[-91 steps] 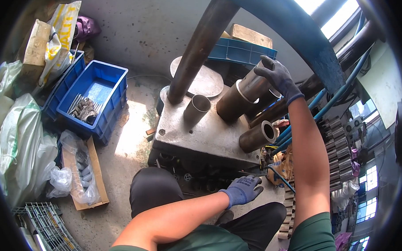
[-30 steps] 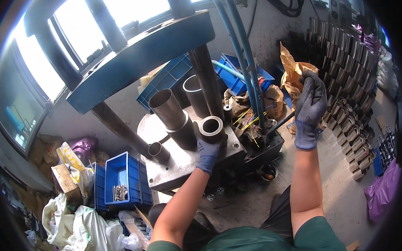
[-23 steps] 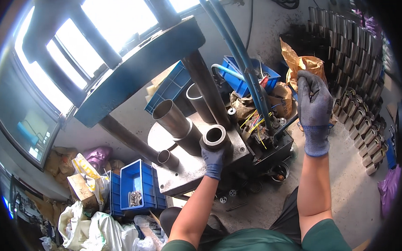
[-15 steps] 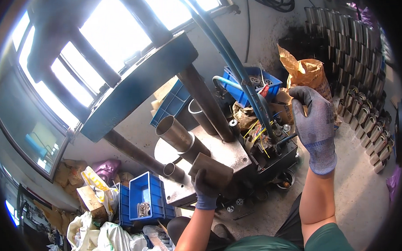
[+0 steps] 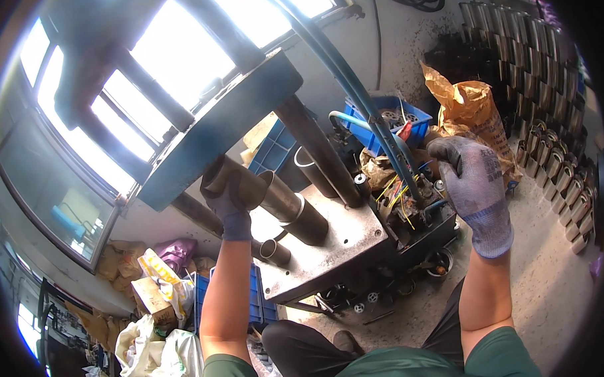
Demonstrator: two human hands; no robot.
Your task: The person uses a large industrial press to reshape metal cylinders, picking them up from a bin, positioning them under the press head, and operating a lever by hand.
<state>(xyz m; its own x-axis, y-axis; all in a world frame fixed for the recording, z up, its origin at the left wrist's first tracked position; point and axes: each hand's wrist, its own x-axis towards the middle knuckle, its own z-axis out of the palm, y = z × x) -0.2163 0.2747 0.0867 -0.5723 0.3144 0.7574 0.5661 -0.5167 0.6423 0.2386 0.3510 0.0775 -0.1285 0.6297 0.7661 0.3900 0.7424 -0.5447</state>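
Left hand lifts a short steel sleeve to the tall tube's upper end.
The left hand [image 5: 232, 209] grips the thick-walled sleeve [image 5: 250, 188], which a second ago stood on the press's surface [image 5: 354, 231] and now hangs tilted beside the steel tube [image 5: 279, 201] (contact is unclear), so its weight rests on that hand. The right hand [image 5: 471, 189] hangs apart, fingers curled; whether they pinch anything, I cannot tell. Beyond are a smaller tube [image 5: 275, 253] and the blue crossplate [image 5: 225, 131].
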